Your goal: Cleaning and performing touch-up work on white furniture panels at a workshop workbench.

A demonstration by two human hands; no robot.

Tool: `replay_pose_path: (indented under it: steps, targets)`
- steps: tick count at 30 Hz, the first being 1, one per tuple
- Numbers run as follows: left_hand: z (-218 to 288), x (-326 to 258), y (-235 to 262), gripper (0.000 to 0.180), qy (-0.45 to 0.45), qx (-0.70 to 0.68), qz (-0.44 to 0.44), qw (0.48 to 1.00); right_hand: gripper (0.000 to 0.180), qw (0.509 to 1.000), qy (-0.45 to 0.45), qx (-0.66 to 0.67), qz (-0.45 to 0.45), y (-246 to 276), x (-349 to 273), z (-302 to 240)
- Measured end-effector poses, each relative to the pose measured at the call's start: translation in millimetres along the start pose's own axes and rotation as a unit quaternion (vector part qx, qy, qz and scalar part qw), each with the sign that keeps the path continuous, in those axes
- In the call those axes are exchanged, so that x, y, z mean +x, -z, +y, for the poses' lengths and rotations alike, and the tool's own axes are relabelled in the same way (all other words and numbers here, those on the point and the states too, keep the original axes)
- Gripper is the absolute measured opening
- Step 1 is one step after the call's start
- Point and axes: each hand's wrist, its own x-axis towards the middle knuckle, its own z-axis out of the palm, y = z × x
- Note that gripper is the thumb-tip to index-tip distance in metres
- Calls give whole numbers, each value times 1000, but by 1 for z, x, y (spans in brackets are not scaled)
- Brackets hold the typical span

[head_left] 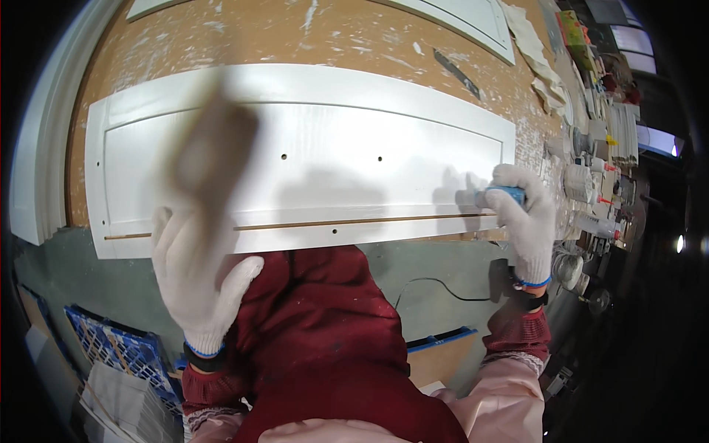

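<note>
Left hand: the left hand, in a white glove, is gripping a blurred brown wooden block, fingers wrapped round its lower end, and it is hovering over the near left part of the panel.
Block: it is standing with its long axis running up the picture, top end tipping slightly right; the blur is hiding its exact shape.
Right hand: the right hand, also gloved, is closing its fingers round a small blue tool and pressing it at the panel's right end.
Blue tool: its long axis is lying left to right, the free end pointing left toward the panel's corner.
Panel: the long white panel is lying flat on the table, long axis running left to right, with small holes and a thin brown groove along the near edge.
Surroundings: bottles and jars are crowding the right; a blue crate is sitting low on the left.
</note>
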Motion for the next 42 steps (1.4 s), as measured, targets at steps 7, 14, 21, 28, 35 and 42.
replay_pose_path:
  steps: [7, 14, 21, 28, 35, 42]
  targets:
    - [-1, 3, 0, 50, -24, 8, -5, 1000, 28, 988, 59, 84, -113, -63, -15, -23]
    - [-4, 0, -2, 50, -38, 35, 10, 999, 25, 979, 115, -95, -139, -80, -3, -46]
    - [-5, 0, -3, 50, -42, 30, 17, 999, 27, 994, -47, -43, -92, -47, -9, -26]
    - [-8, -2, -6, 50, -44, 27, 31, 998, 30, 994, -56, -86, -47, -9, -2, 9]
    - [-7, -1, -6, 50, -46, 30, 26, 998, 30, 992, -78, -94, -3, 26, 9, 51]
    - [-4, -12, 10, 33, -32, 1, 67, 997, 22, 975, -34, -219, 32, 27, 11, 33]
